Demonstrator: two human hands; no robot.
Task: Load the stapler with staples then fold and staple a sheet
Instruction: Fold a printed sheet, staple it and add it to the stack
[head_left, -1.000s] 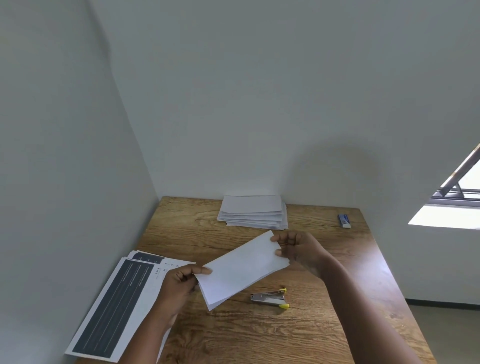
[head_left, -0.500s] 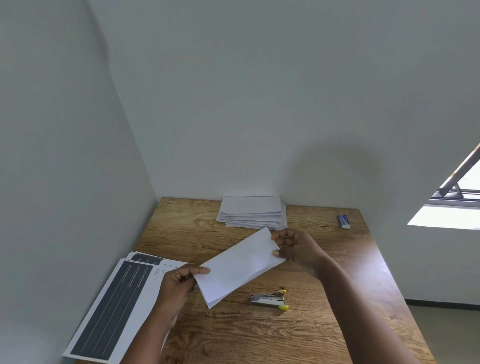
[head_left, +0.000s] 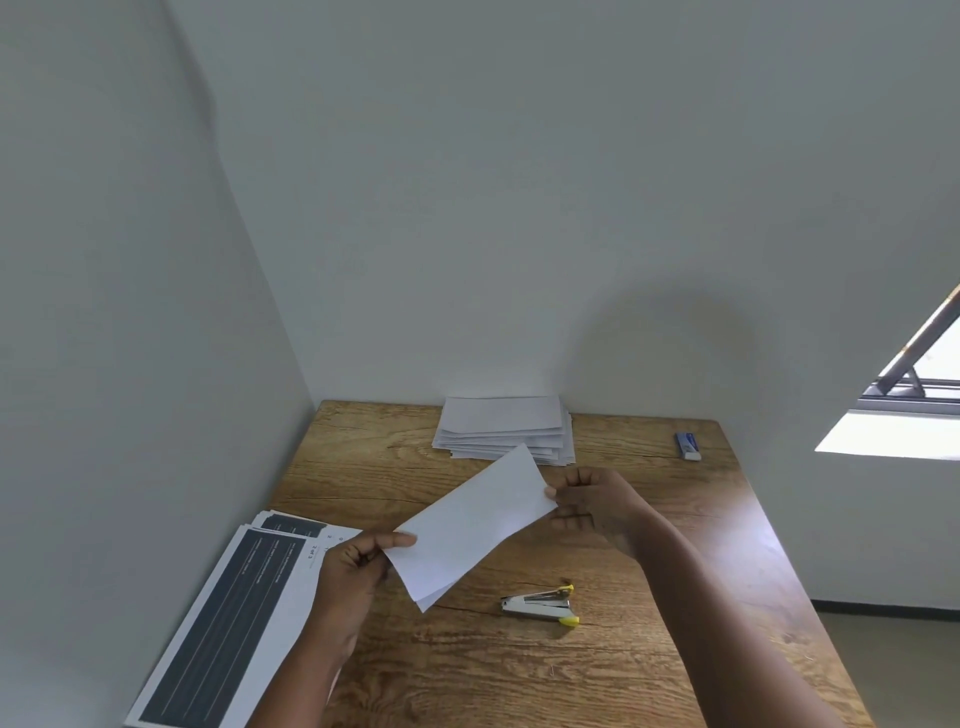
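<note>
I hold a folded white sheet (head_left: 472, 525) slanted above the wooden table (head_left: 675, 519). My left hand (head_left: 353, 569) pinches its lower left end with the thumb on top. My right hand (head_left: 592, 501) pinches its upper right end with curled fingers. A small silver stapler (head_left: 537, 605) with yellow tips lies on the table just below and right of the sheet, touched by neither hand.
A stack of folded white sheets (head_left: 504, 434) sits at the back of the table against the wall. Printed pages with dark panels (head_left: 234, 618) lie at the front left. A small blue and white box (head_left: 687, 446) rests at the back right.
Both hands have carried the folded sheet a little further from me, toward the back stack. The stapler has not moved.
</note>
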